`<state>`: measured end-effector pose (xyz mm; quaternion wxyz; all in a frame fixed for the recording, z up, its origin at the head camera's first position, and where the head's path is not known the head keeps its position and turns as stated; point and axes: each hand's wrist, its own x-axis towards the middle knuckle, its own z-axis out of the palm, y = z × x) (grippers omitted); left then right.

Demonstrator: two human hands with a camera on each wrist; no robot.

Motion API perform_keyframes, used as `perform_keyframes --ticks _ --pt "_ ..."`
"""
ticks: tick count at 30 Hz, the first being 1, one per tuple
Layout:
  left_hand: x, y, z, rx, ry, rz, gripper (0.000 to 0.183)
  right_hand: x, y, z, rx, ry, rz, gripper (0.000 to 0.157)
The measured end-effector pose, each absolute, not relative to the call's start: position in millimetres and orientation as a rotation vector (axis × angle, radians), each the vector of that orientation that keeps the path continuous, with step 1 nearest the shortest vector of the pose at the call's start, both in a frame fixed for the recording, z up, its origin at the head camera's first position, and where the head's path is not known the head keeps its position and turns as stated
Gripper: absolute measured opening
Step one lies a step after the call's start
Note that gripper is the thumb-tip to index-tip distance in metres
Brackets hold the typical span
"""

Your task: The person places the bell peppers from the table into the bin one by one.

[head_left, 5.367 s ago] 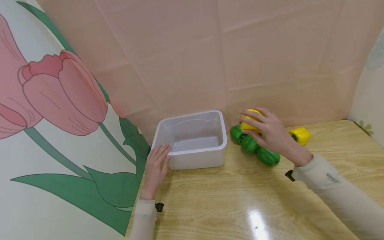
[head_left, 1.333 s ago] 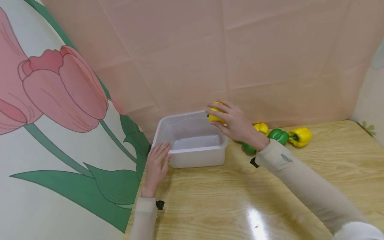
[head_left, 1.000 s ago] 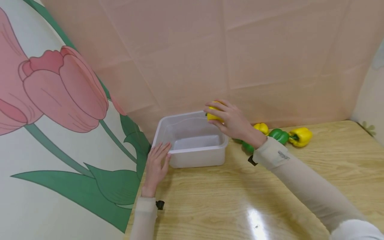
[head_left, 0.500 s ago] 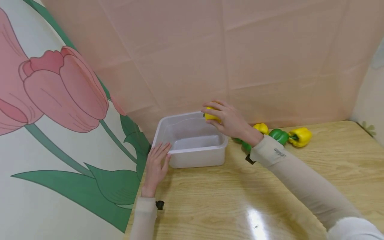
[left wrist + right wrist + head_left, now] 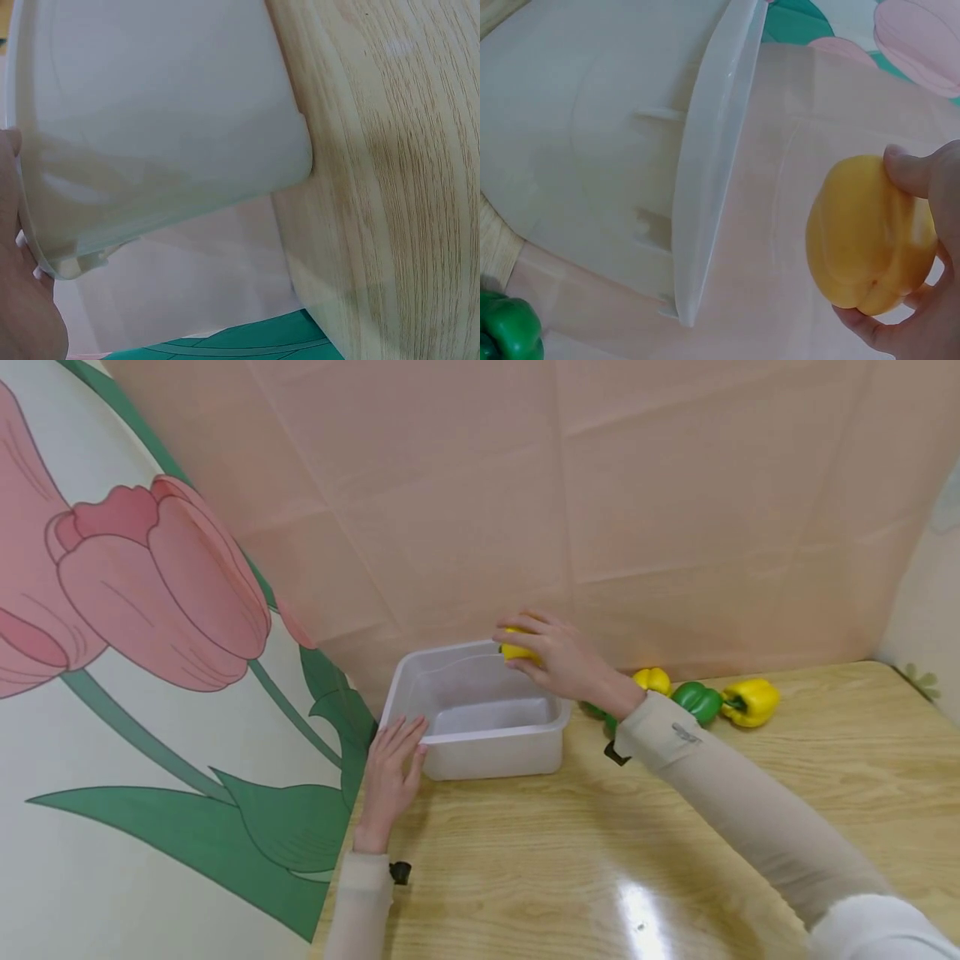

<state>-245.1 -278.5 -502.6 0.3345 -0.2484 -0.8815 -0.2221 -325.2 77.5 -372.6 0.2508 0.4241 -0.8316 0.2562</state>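
- Left hand (image 5: 390, 772) is resting, fingers straight, on the bin (image 5: 491, 757).
- Right hand (image 5: 561, 658) is clamping a yellow pepper (image 5: 862, 232) above the bin's far-right side (placing seems the step), the next move calling for lowering, then loosening.

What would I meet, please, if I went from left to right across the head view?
Painted tulips, left hand, pale bin, right hand, partly hidden yellow pepper, green pepper, rightmost yellow pepper.
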Motion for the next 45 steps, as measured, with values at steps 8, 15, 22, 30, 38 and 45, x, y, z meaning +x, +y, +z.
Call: perform_keyframes --ticks 8,15,22,30,38,45 --pt "-245 -277 -502 -0.647 -2.288 -0.589 0.043 -331 71 -368 1.196 -2.289 0.672 0.048" --pt "-245 -277 -502 -0.64 -2.291 -0.594 0.043 -339 63 -363 1.206 -2.357 0.641 0.047" --pt "-245 -278 -503 -0.64 -2.292 -0.614 0.043 -345 58 -360 1.231 -2.419 0.653 0.047" --pt "-247 -278 -503 -0.644 -2.288 -0.624 0.04 -351 53 -360 1.236 -2.477 0.633 0.047" --pt "-246 -276 -502 -0.641 -2.297 -0.619 0.039 -355 51 -358 1.274 -2.519 0.6 0.043" --pt "-246 -275 -502 -0.639 -2.293 -0.617 0.04 -360 49 -360 1.31 -2.539 0.587 0.043"
